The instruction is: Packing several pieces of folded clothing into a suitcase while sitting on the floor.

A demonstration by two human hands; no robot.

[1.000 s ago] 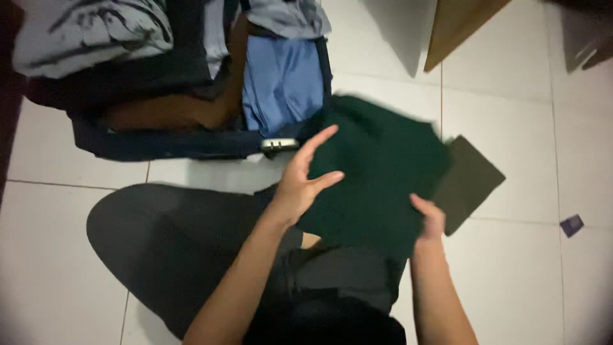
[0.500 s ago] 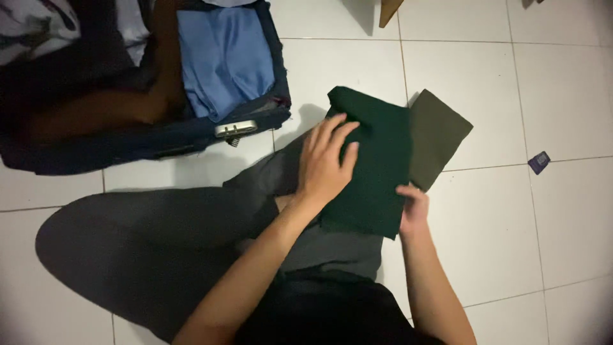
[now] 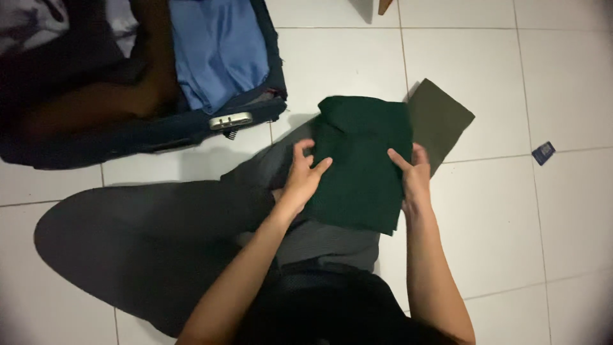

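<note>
Dark green folded garment [image 3: 361,163] lies centre frame across the seated person's lap, overlapping an olive folded cloth [image 3: 444,121] on the white tiled floor [image 3: 498,230]. Left hand [image 3: 303,179] and right hand [image 3: 415,179] pinch its side edges, fingers half closed, apparently squaring the fold. Upper left, an open suitcase [image 3: 147,131] holds blue clothing [image 3: 217,51] and darker items.

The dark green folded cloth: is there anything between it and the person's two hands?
Nothing visible. The left hand and right hand rest directly on the edges of the dark green folded cloth.
</note>
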